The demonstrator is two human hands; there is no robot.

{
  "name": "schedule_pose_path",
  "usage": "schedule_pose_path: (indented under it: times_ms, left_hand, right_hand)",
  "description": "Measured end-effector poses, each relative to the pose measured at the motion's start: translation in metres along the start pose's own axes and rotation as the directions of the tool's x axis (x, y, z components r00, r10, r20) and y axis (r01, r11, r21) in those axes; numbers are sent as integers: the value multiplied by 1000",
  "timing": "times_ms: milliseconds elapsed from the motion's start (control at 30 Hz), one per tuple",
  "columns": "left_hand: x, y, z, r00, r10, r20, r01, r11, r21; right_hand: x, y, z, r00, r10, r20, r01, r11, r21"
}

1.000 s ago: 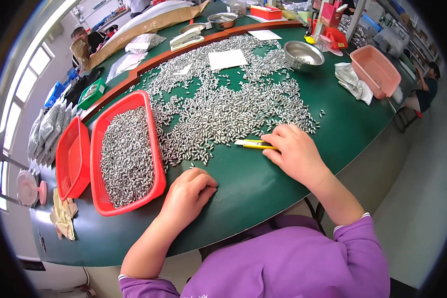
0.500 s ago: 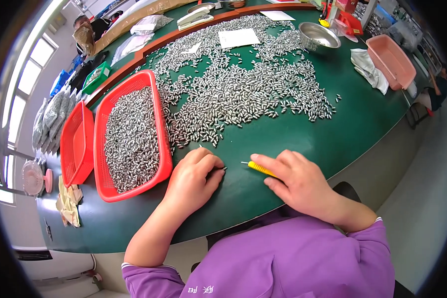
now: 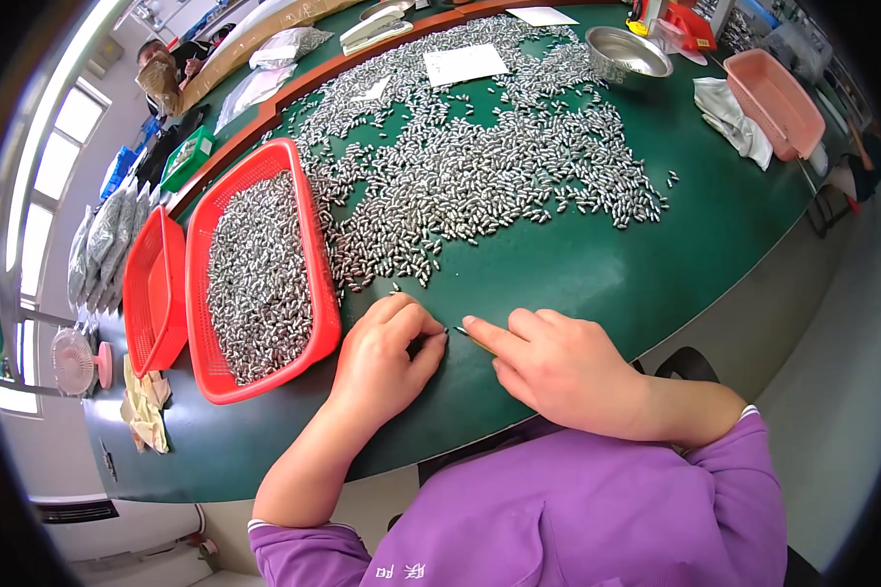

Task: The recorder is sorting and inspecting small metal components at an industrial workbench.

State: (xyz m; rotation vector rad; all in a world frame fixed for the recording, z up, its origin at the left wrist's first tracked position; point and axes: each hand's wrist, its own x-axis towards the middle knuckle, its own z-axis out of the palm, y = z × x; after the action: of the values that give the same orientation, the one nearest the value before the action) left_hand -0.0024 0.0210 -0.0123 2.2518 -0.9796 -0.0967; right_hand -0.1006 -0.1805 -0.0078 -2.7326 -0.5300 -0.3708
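Observation:
My left hand [image 3: 387, 352] rests on the green table with thumb and forefinger pinched on a small metal piece [image 3: 446, 331], mostly hidden by the fingertips. Just right of it, my right hand [image 3: 578, 370] grips a slim yellow-handled tool [image 3: 477, 343], forefinger stretched along it. Its thin tip points toward the pinched piece, close by; whether they touch I cannot tell. Beyond my hands spreads a wide layer of small, silvery, pointed metal pieces [image 3: 489, 186]. Left of my left hand, a red plastic basket [image 3: 315, 235] holds many such pieces.
A second red basket [image 3: 157, 293] leans by the first. Paper sheets [image 3: 465, 65] lie on the pieces. At the right are a metal bowl [image 3: 628, 51], a white cloth [image 3: 732, 119] and a pink tub [image 3: 775, 103]. A person [image 3: 162, 73] sits at the far left.
My right hand has moved left, bringing the tool's tip close to the piece at my left fingertips. The yellow handle is now mostly covered by my fingers. My left hand keeps its pinch.

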Motion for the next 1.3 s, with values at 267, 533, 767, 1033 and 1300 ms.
schedule_pose_path:
  times_ms: [267, 533, 767, 1033, 1300]
  left_hand:
    - [-1, 0, 1, 1000, -14, -11, 13, 999, -38]
    - [0, 0, 0, 1000, -23, -13, 23, 999, -41]
    - [0, -2, 1, 1000, -25, -8, 24, 999, -45]
    - [1, -1, 1, 999, -33, 0, 33, 998, -52]
    - [2, 2, 0, 999, -46, 3, 46, 998, -44]
  right_hand:
    - [2, -6, 6, 997, 72, -21, -68, 990, 125]
    - [3, -5, 8, 996, 89, -24, -84, 983, 164]
    - [3, -2, 7, 998, 58, -22, -54, 985, 163]
    - [5, 2, 6, 999, 3, 41, -10, 983, 181]
    - [25, 22, -2, 980, -99, 170, 31, 930, 365]
